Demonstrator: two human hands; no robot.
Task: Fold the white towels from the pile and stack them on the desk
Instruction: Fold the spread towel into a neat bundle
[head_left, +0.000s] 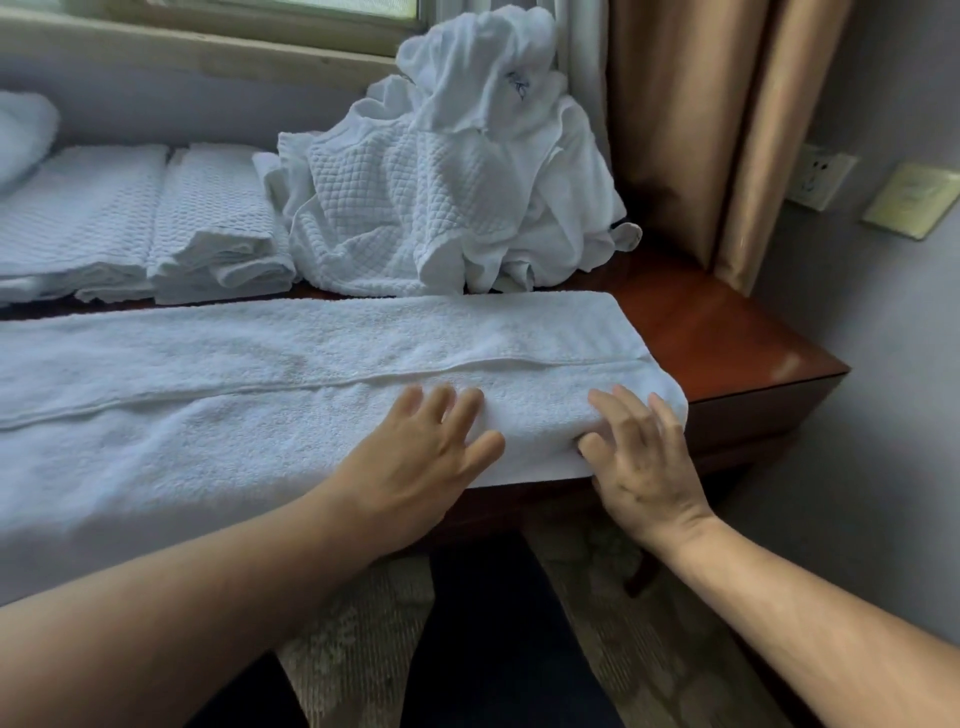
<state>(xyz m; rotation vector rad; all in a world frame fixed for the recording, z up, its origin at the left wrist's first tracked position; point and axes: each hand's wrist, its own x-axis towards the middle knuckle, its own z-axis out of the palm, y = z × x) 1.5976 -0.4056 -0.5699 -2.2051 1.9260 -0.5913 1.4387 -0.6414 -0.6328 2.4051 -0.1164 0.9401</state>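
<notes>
While your forearms reach in from the bottom of the view, your left hand (421, 447) lies flat on the near half of the long white towel (260, 384), fingers straight and a little spread, holding nothing. Your right hand (639, 457) sits just beside it at the towel's right end, fingers bent over the thick folded edge near the front lip of the desk (727, 332); whether the thumb is tucked under the cloth, you cannot tell. That towel lies lengthwise across the desk, folded along its length, with a seam line running down the middle, and its left part runs out of view. Bare reddish wood shows to the right of it. Behind the towel, the pile of unfolded white towels (447, 171) heaps up against the window sill, some with a waffle weave. Left of the pile, two folded towels (145, 228) lie side by side, touching. Tan curtains (717, 119) hang at the far right.
</notes>
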